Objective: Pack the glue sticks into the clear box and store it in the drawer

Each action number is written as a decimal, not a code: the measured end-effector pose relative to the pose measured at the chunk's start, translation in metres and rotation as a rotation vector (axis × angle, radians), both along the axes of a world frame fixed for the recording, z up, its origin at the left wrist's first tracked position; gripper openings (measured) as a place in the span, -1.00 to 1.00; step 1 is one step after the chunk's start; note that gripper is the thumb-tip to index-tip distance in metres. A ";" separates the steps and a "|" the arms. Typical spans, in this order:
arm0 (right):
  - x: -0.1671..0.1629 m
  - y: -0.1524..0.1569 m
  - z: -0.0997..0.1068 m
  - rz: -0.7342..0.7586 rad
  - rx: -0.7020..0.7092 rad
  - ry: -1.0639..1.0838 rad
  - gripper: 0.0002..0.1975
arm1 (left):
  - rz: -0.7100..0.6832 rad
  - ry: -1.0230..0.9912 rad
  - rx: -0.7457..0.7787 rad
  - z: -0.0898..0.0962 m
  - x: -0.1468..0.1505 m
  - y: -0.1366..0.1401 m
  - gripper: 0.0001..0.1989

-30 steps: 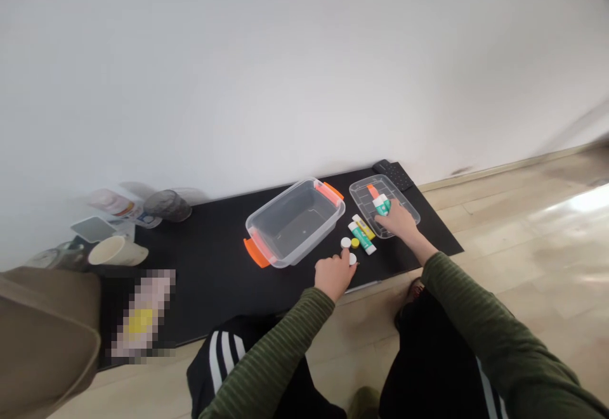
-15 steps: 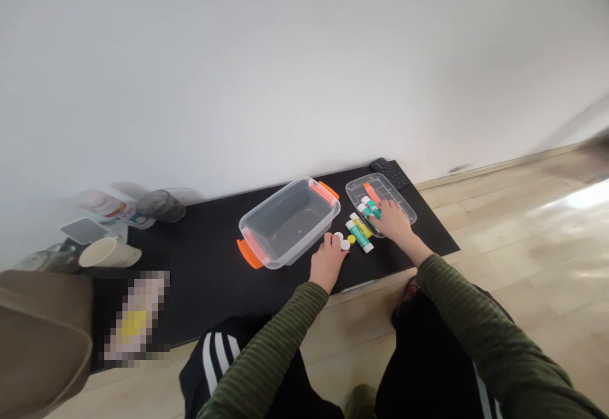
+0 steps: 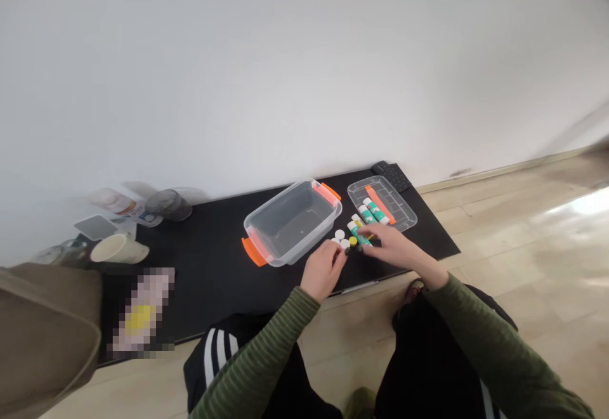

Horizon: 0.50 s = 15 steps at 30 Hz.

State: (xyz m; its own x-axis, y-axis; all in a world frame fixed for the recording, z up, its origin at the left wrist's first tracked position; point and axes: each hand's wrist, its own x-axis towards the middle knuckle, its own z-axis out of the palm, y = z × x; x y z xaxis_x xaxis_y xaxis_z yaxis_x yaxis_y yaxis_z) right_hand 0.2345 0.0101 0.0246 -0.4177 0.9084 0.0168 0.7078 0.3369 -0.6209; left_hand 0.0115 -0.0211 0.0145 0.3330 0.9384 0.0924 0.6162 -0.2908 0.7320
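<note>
My left hand (image 3: 324, 269) rests on the black table with its fingers curled against a cluster of small round white caps (image 3: 339, 234). Whatever lies under those fingertips is hidden. A round yellow cap (image 3: 353, 241) sits beside the white ones. My right hand (image 3: 391, 246) hovers with thumb and fingers apart, partly covering a green-and-white glue stick (image 3: 354, 227) and a yellow one. Two more green glue sticks (image 3: 375, 212) lie side by side on a clear lid (image 3: 404, 210) with an orange strip. Left of the caps stands a clear plastic box (image 3: 290, 251) with orange latches.
A black dotted object (image 3: 398, 177) lies at the table's back right corner. Toward the left are a dark cup (image 3: 169, 205), a paper cup (image 3: 118, 249), a white bottle (image 3: 117, 203) and a blurred-out item (image 3: 143, 314). A brown shape (image 3: 47, 336) fills the lower left.
My right hand has come off the glue sticks on the lid and moved toward the caps, its fingers now apart. Those two sticks now lie uncovered. My left hand stays by the caps.
</note>
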 end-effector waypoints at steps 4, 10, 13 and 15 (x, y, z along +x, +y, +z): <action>-0.009 -0.033 0.020 0.366 0.045 0.393 -0.47 | -0.006 -0.421 -0.017 0.027 -0.016 -0.020 -0.23; -0.016 -0.035 0.023 -0.026 0.102 0.424 -0.15 | 0.210 -0.439 -0.197 0.038 -0.012 -0.004 -0.25; -0.020 -0.017 0.015 -0.266 -0.074 0.241 -0.18 | 0.146 -0.394 -0.409 0.019 -0.006 0.011 -0.24; -0.020 -0.007 0.010 -0.292 -0.157 0.125 -0.18 | 0.151 -0.309 -0.403 0.005 -0.003 0.016 -0.24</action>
